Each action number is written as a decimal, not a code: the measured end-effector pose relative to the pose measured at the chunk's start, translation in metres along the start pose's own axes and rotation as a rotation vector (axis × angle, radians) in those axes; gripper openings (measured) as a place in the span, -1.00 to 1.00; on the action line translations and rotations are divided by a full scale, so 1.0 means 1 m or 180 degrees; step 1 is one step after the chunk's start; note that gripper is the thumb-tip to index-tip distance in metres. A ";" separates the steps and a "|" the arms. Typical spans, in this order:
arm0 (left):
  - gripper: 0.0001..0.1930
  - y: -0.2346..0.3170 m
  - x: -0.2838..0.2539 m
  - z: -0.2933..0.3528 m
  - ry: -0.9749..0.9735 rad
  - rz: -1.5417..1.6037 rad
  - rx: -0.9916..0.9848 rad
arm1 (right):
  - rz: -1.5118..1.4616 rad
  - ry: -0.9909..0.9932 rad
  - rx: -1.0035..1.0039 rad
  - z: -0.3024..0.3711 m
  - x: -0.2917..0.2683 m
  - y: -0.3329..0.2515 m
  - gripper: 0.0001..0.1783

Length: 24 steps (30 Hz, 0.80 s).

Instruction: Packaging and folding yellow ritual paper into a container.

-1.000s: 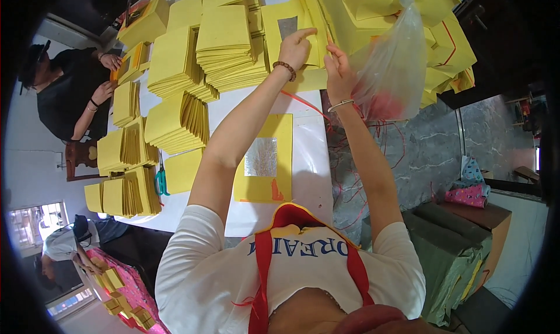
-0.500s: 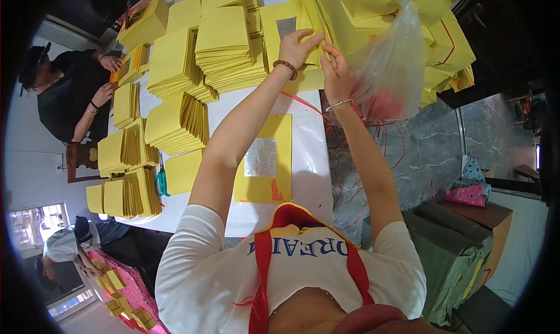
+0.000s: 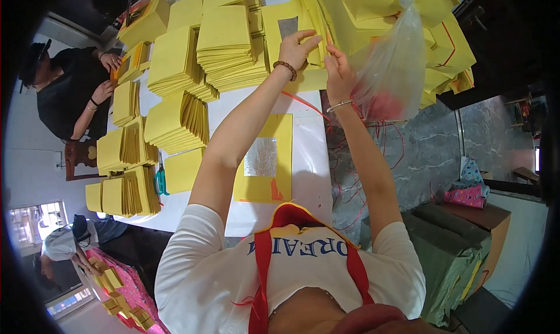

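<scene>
At the far edge of the table, my left hand (image 3: 296, 49) lies over a yellow paper sheet (image 3: 286, 12) with a silver patch, its fingers bent onto the paper's raised fold. Facing it, my right hand (image 3: 339, 76) has its fingertips at the fold's right edge, with the thumb close to them. The exact grip is partly hidden by the fingers. Nearer to me, a flat yellow sheet (image 3: 283, 144) carries a silver square (image 3: 260, 157) and an orange mark. A clear plastic bag (image 3: 394, 65) with something red inside hangs just right of my right hand.
Stacks of folded yellow paper (image 3: 175, 121) fill the table's left side, beside teal-handled scissors (image 3: 161, 181). Large yellow paper bundles (image 3: 379, 4) stand at the far right. Red string (image 3: 402, 141) dangles over the floor. A co-worker (image 3: 70, 92) handles paper at left; another person (image 3: 64, 240) stands behind.
My right hand has shifted very slightly, its fingertips a little farther right. My left hand stays almost where it was on the paper.
</scene>
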State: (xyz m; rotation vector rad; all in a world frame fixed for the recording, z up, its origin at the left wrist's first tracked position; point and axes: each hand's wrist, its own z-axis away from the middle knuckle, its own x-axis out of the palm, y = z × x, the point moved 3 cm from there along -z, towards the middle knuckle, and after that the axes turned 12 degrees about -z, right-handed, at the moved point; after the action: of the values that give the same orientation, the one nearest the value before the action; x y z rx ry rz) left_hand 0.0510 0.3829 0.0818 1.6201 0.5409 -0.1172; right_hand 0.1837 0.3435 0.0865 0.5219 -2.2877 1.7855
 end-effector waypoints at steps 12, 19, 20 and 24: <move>-0.78 -0.013 0.001 0.002 0.0351 0.0281 -0.0086 | -0.0130 0.0183 0.0041 -0.003 -0.003 0.007 -0.69; -0.75 -0.001 0.000 0.008 0.0536 0.0200 0.0191 | -0.0668 0.0287 0.0257 -0.009 -0.016 0.024 -0.68; -0.73 0.004 -0.002 0.010 0.0752 0.0140 0.0464 | -0.0720 0.0257 0.0211 -0.009 -0.016 0.023 -0.68; -0.61 0.003 -0.007 0.007 0.0244 0.0206 0.0129 | 0.0107 0.0163 0.0261 0.000 -0.002 0.002 -0.67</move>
State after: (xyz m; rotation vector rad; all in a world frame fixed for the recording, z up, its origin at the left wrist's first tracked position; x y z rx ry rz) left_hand 0.0472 0.3739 0.0862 1.6853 0.5474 -0.0180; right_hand 0.1847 0.3445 0.0841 0.4482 -2.2100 1.8924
